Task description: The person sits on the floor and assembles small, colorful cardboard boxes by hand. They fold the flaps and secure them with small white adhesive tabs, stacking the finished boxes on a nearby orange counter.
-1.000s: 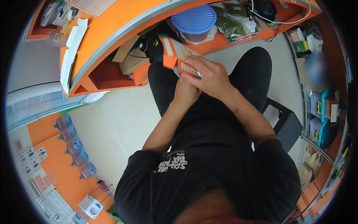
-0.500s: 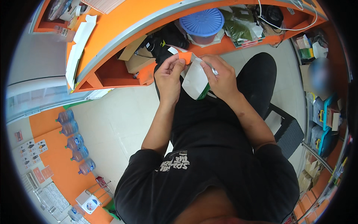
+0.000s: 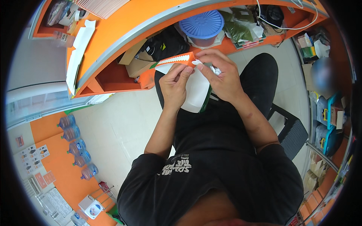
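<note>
**A:** What did the head view show of your hands?

**B:** I sat on a black chair (image 3: 290,132) at an orange counter (image 3: 124,34). My left hand (image 3: 174,84) pinched the near-left part of a flat carton (image 3: 194,90), white inside with an orange strip along its far edge and a green trim on the right. My right hand (image 3: 222,77) was curled over the carton's far right corner, fingertips (image 3: 201,67) pressed on the orange strip, with a crumpled white scrap (image 3: 215,69) tucked against them. The carton hung over my lap, just short of the counter's shelf.

**A:** What might have gone wrong?

**B:** I judged the strip could tear crookedly if my two hands pulled unevenly. The scrap could also slip from my right fingers to the floor, since they held two things at once.

**A:** And compared with half a second before?

**B:** The carton had turned its white face more toward me, and the orange strip lay longer across the top. My hands sat closer together. The blue lidded tub (image 3: 201,24) and black bag (image 3: 166,45) on the shelf had not moved.
</note>
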